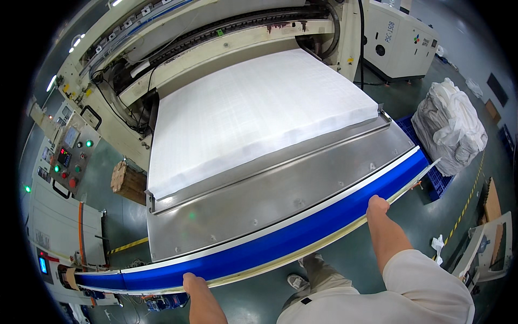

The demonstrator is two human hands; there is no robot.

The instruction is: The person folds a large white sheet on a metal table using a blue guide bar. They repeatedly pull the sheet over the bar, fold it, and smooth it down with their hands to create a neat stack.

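Blue belt (302,229) curves across the front of a large cream machine (248,44), nearest the person and extending past the worktop on the left. A white rim edges its far side, a pale rail (291,259) its near side. Behind it spreads the metal worktop (280,202), its front edge meeting that white rim. A broad stack of white sheets (253,113) covers the worktop's rear; its front edge stops at a raised metal lip, leaving a wide strip of metal before the belt. On the right, a white bundle (450,121) stands on a blue pallet (445,182) close to the belt's end, so the way round that corner is tight. On the left, green floor (127,213) leaves a passage beside the worktop, with a brown block (127,181) at its edge. Smallest, the right hand (379,205) and left hand (193,282) rest at the belt's near edge, well apart. Each grip looks curled, but the fingertips are hidden; I cannot tell how far open either is or whether it has hold of the rail.
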